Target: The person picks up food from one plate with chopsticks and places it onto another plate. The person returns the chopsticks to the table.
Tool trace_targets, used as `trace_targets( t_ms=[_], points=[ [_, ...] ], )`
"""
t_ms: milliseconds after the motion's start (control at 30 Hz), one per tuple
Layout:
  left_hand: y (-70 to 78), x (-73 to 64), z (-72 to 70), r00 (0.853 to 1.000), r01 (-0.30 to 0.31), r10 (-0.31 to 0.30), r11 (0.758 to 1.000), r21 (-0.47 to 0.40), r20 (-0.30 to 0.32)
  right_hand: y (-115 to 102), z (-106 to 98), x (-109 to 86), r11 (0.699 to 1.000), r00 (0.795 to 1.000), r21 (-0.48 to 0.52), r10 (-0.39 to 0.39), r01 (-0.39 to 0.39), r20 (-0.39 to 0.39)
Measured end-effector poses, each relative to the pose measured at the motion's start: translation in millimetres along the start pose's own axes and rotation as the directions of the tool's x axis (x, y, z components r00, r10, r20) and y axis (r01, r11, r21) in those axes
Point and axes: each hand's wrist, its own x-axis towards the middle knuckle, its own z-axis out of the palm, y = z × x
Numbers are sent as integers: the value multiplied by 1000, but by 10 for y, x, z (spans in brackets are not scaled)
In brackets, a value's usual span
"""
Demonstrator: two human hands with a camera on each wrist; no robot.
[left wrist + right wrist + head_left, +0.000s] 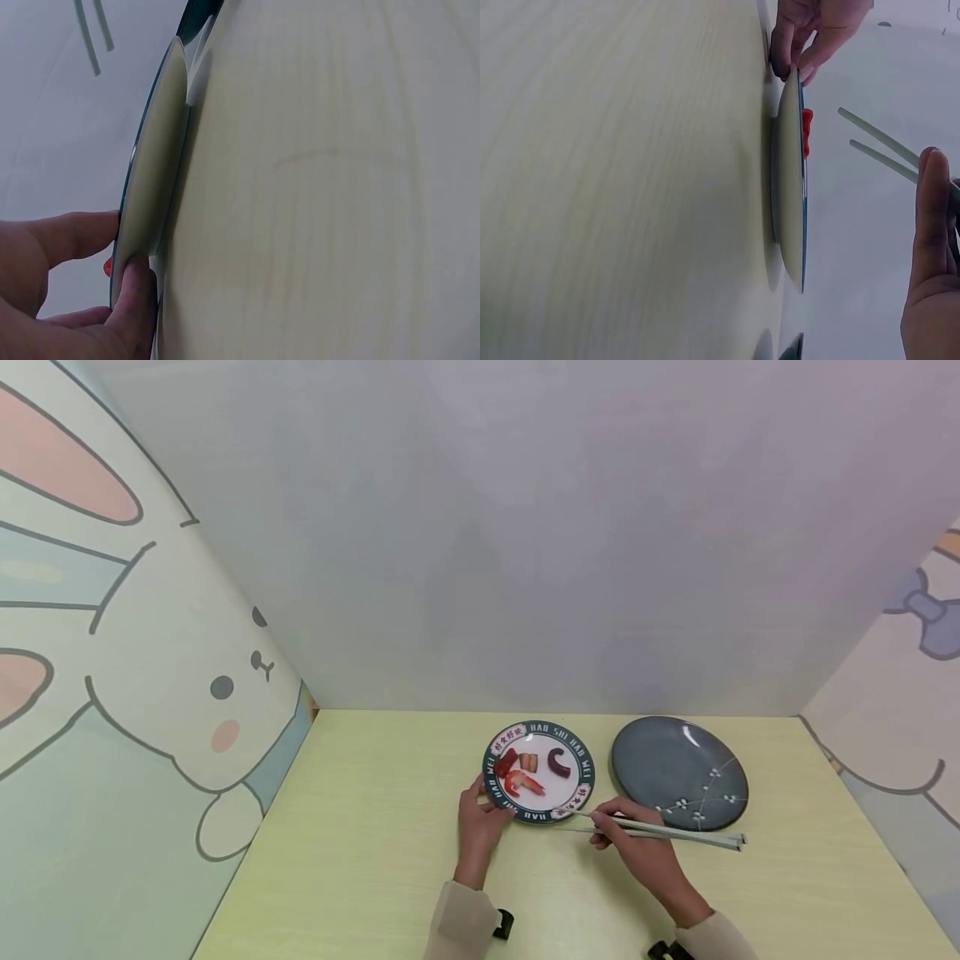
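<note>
My left hand [480, 832] pinches the near left rim of a small plate [543, 758] with a dark green lettered border, thumb on one side and fingers on the other in the left wrist view. On its white middle lie a shrimp [524, 783], a dark red piece [506, 763], a brown striped piece [528, 762] and a dark curved piece [558, 763]. My right hand [641, 847] holds a pair of pale green chopsticks [686, 835]. Their tips point left near the plate's front edge; in the right wrist view they stand slightly apart, above the plate, with nothing between them.
A larger dark blue-grey plate [660, 760] with white blossom drawings stands right of the small plate, just beyond my right hand. The pale yellow table [360, 835] meets a grey wall [480, 568] behind. Cartoon-printed panels [165, 693] flank both sides.
</note>
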Motion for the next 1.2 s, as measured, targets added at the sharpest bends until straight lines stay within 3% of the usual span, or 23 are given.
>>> trace_targets(
  t_ms=[133,367,633,1200],
  points=[
    [2,0,1,1000,-5,5,1000,-4,-3,-10,43,-10,999,998,1,49,-49,-51],
    [13,-14,6,1000,3,-3,1000,2,-5,14,104,35,996,996,48,72,-69,-46],
    [-14,-4,4,1000,4,-4,1000,0,-1,-2,211,119,992,987,78,109,-101,-118],
    [25,-26,1,1000,-3,2,1000,-25,-11,95,341,394,987,986,90,142,-134,-87]
  ],
)
